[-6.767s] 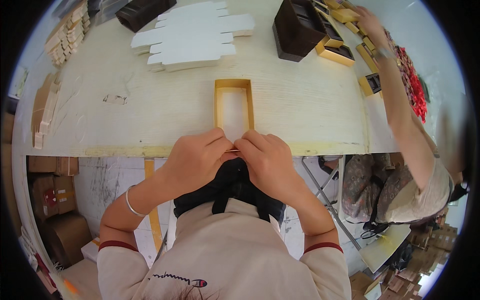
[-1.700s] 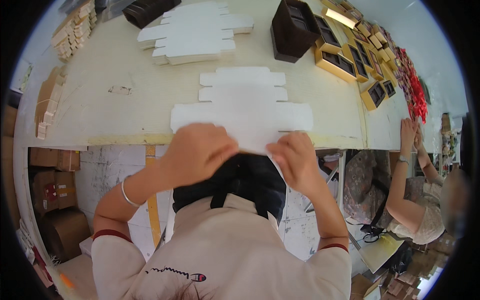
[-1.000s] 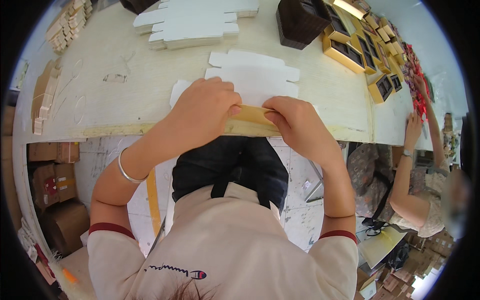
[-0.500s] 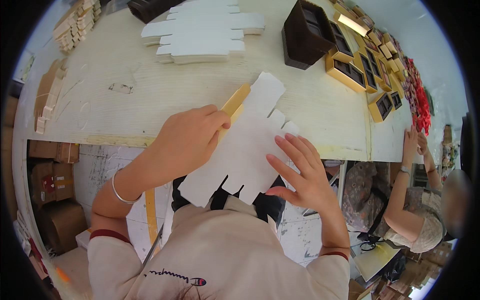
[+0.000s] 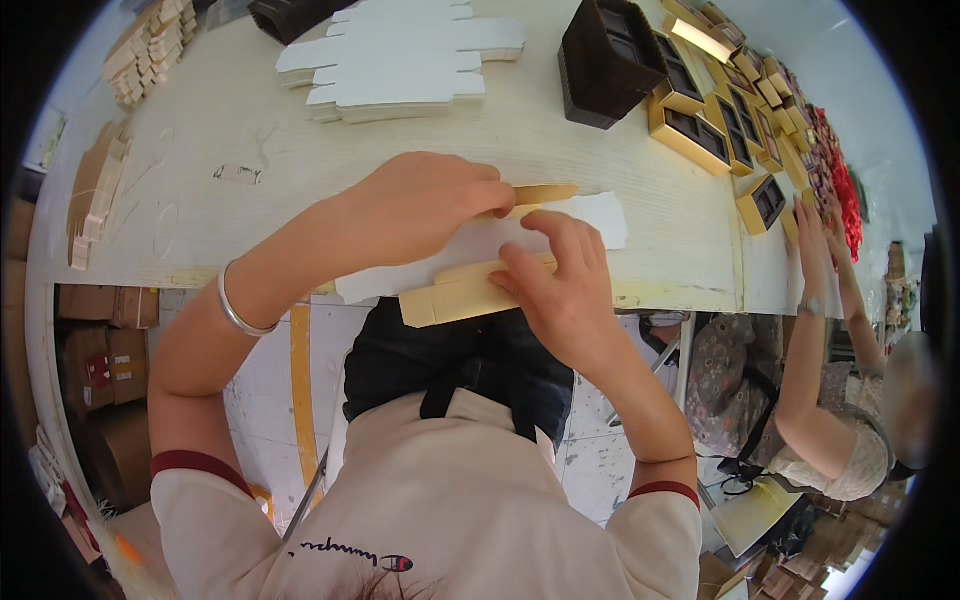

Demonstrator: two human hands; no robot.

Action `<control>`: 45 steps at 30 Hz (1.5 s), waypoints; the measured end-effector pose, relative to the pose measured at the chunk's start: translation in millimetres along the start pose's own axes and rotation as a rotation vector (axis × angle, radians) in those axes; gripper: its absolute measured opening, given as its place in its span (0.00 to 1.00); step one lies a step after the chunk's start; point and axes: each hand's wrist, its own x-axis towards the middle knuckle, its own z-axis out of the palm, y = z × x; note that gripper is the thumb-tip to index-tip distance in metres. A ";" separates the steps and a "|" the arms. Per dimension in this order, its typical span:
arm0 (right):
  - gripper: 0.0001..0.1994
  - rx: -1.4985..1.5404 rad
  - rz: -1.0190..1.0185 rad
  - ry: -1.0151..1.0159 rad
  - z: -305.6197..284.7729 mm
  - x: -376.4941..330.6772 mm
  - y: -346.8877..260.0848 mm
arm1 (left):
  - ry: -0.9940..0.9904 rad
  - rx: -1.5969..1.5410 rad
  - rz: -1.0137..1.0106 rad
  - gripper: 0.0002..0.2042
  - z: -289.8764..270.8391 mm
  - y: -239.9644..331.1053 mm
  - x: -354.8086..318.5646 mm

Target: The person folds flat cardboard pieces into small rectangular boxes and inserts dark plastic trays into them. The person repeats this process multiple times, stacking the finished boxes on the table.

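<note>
A flat cardboard box blank point(image 5: 450, 246), white inside and gold outside, lies at the near edge of the table in front of me. Both its long sides are folded up, showing gold. My left hand point(image 5: 425, 212) pinches the far folded side with curled fingers. On the near gold side, my right hand point(image 5: 565, 285) presses with thumb and fingers closed over it. Part of the blank's middle is hidden under my hands.
Beyond it lies a stack of white box blanks point(image 5: 395, 55). Dark brown plastic trays point(image 5: 610, 65) stand nested at the back right, near gold boxes point(image 5: 690, 135) with dark inserts. Folded card pieces point(image 5: 98, 195) lie at left. A co-worker point(image 5: 835, 430) sits at right.
The blank has turned from slanted to nearly level and moved onto the table edge. Its near side is now folded up under my right hand, which was open on the white face before.
</note>
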 end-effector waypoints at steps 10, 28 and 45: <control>0.10 0.156 -0.012 -0.172 -11.9 -13.9 0.7 | -0.076 0.010 -0.047 0.15 -7.4 20.2 -15.8; 0.08 0.082 0.025 -0.348 -20.0 16.5 10.4 | -0.136 -0.116 -0.318 0.26 -7.2 43.8 -23.1; 0.16 0.236 0.055 -0.145 -10.5 -9.1 -20.3 | -0.178 -0.360 0.074 0.21 -1.7 20.1 -49.8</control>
